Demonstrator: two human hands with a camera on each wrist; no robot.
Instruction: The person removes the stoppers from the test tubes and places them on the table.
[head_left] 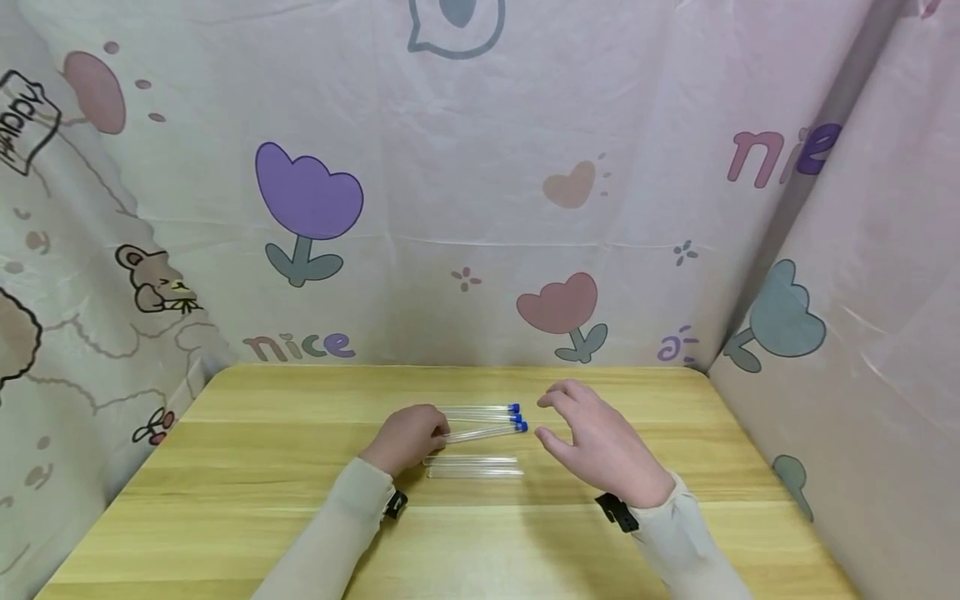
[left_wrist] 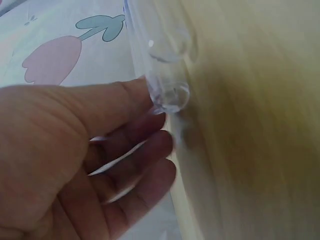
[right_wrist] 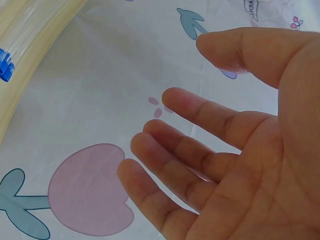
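Observation:
Three clear plastic test tubes with blue caps lie on the table, caps to the right. My left hand (head_left: 405, 437) pinches the rounded left end of the nearest capped test tube (head_left: 487, 433), which slants slightly away from the other two. In the left wrist view, the thumb and index finger meet at the clear tube end (left_wrist: 172, 97); the other fingers are loosely bent. Right of the blue caps (head_left: 515, 408), my right hand (head_left: 600, 442) hovers with its fingers spread and nothing in it. A blue cap (right_wrist: 6, 67) shows at the edge of the right wrist view.
Two clear tubes (head_left: 474, 472) without caps lie side by side on the wooden table (head_left: 225, 500), nearer to me than the capped ones. A printed cloth (head_left: 450, 167) hangs behind the table and along both sides.

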